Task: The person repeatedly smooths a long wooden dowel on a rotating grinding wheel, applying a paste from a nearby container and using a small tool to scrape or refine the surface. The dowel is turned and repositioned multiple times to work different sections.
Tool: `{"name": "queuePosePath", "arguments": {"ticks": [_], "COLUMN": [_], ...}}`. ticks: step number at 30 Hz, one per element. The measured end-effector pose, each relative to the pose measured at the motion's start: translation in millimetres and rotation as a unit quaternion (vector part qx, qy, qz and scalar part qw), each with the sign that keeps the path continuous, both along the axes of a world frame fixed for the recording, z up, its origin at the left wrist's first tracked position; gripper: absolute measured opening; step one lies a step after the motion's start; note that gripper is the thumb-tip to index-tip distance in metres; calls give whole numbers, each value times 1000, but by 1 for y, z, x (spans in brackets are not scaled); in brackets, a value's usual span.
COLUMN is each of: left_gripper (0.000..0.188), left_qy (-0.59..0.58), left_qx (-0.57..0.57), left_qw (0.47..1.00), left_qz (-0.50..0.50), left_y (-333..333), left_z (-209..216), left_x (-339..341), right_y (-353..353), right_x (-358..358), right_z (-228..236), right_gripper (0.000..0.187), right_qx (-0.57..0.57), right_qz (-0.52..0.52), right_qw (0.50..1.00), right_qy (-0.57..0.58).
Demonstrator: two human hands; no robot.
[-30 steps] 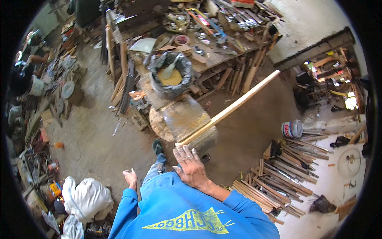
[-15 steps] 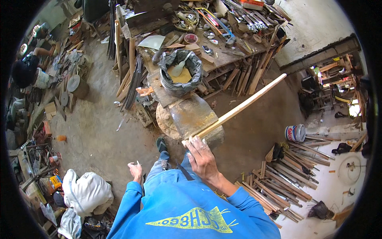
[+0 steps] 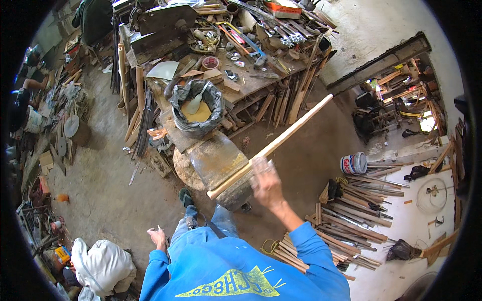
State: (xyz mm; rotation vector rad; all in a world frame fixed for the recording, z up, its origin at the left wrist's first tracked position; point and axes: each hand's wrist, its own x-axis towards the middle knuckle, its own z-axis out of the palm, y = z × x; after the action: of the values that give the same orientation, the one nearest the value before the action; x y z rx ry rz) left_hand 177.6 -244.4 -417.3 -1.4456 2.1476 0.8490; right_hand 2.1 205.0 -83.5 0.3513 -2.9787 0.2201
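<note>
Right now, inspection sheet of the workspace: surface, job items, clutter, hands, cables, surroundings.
Surface: worn, stained support.
Job items: pale wooden stick, slanted across the support; black-lined bucket behind it, with yellowish contents.
Clutter: tools and scraps heaped on workbench.
Hands: right hand at the stick, blurred, grip unclear; left hand off to the side, fingers partly open, nothing visible in it.
Cables: nothing seen for certain.
Surroundings: piled wood strips at right; white sack at lower left.
</note>
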Motion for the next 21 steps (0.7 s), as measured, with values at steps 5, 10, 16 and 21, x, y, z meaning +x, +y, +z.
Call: {"name": "queuePosePath", "arguments": {"ticks": [5, 10, 16, 21], "left_gripper": [48, 45, 46, 47], "left_qy": [22, 31, 22, 68], "left_qx": [-24, -16, 10, 48], "left_qw": [999, 999, 999, 996], "left_qz": [-27, -21, -28, -1], "left_y": [1, 5, 14, 13], "left_z": [4, 13, 8, 0], "left_x": [3, -8, -20, -20], "right_y": [52, -23, -124, -125], "right_x": [-31, 27, 63, 57], "right_z": [5, -11, -1, 5], "right_gripper": [48, 57, 53, 43], "right_qx": [-116, -25, -134, -306], "right_qz": [-85, 40, 120, 259], "right_qw": [989, 998, 979, 912], "right_qy": [26, -34, -96, -86]}}
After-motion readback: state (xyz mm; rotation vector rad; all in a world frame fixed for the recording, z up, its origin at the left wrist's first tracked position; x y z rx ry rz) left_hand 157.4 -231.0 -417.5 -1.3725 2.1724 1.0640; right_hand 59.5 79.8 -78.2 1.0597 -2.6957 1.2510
